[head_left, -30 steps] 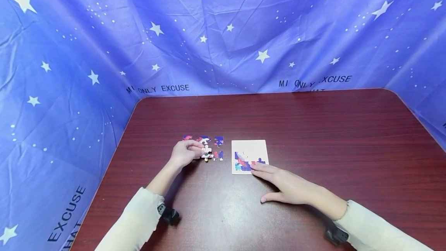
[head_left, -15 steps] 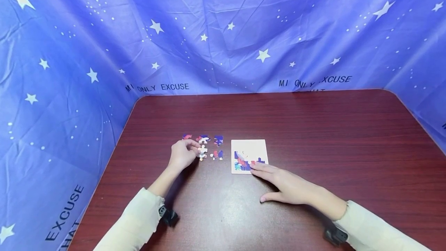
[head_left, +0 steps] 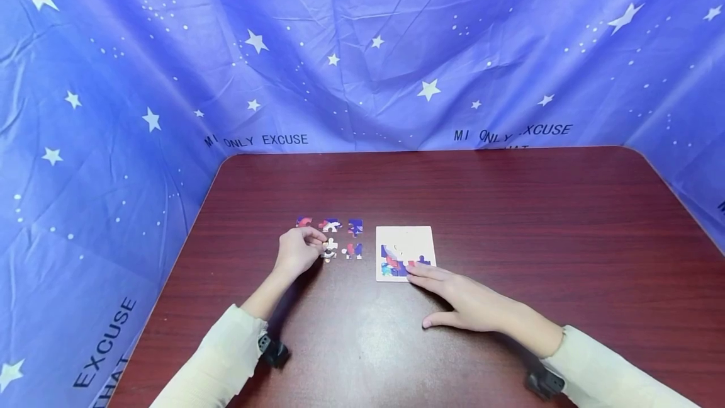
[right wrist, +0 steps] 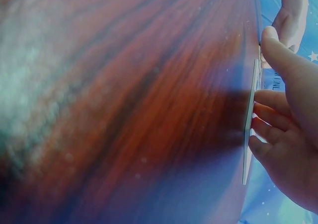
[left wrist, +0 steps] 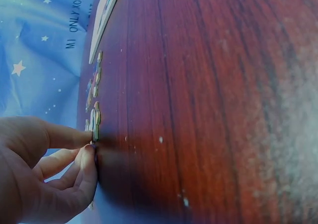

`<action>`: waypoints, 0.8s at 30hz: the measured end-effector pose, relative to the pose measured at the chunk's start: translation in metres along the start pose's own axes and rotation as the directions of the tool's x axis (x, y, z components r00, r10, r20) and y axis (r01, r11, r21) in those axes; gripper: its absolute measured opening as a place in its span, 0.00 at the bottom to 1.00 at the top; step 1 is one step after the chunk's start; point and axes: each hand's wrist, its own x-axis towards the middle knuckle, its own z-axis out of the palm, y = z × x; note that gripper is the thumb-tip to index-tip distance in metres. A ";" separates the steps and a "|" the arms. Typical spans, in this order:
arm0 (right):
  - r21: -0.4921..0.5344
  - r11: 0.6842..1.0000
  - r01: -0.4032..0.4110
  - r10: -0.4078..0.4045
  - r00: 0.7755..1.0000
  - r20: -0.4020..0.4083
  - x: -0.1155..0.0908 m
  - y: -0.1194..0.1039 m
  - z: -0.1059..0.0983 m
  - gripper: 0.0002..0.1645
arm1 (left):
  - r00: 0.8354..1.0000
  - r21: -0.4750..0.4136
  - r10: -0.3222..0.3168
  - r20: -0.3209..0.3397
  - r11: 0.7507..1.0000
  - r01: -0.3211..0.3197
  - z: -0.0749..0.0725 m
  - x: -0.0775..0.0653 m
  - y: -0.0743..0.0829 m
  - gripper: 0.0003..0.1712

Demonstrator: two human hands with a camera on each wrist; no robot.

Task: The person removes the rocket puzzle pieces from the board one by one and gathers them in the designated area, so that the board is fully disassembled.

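At the left group of loose pieces, my left hand (head_left: 297,250) pinches the left edge of a pale jigsaw piece (head_left: 330,248) between thumb and fingertips. The same piece (left wrist: 96,119) lies low at the table surface in the left wrist view. To the right is a square puzzle board (head_left: 404,236), its lower part filled with colourful pieces and its upper part bare and cream. The outstretched fingers of my right hand (head_left: 459,298) rest on the board's lower right corner and cover part of it. Its thumb is spread away over the table.
Loose jigsaw pieces lie in two rows: a red and purple one (head_left: 304,222), a white and purple one (head_left: 331,225), a purple one (head_left: 355,226) and a red-purple one (head_left: 354,251). The dark red table (head_left: 510,206) is backed by a blue star-patterned cloth (head_left: 368,49).
My left hand has shifted the pale piece slightly left, away from the red-purple piece beside it, and it now lies flatter. My right hand has stayed on the board.
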 end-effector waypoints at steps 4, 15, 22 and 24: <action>0.005 1.000 -0.008 0.008 1.000 0.006 0.000 -0.001 0.000 0.44 | 1.000 0.012 0.010 -0.010 1.000 -0.010 0.001 0.000 -0.001 0.07; -0.013 1.000 -0.002 0.002 1.000 0.002 0.000 -0.002 -0.001 0.44 | 0.992 -0.102 0.123 -0.015 0.987 -0.124 0.009 0.001 0.018 0.07; -0.015 1.000 -0.011 0.011 1.000 0.018 0.000 -0.003 -0.003 0.44 | 0.962 -0.120 0.257 0.088 0.962 -0.246 0.028 0.001 0.040 0.08; -0.015 1.000 -0.008 0.008 1.000 0.017 0.001 -0.003 -0.003 0.44 | 0.952 -0.097 0.282 0.119 0.957 -0.272 0.035 0.000 0.046 0.09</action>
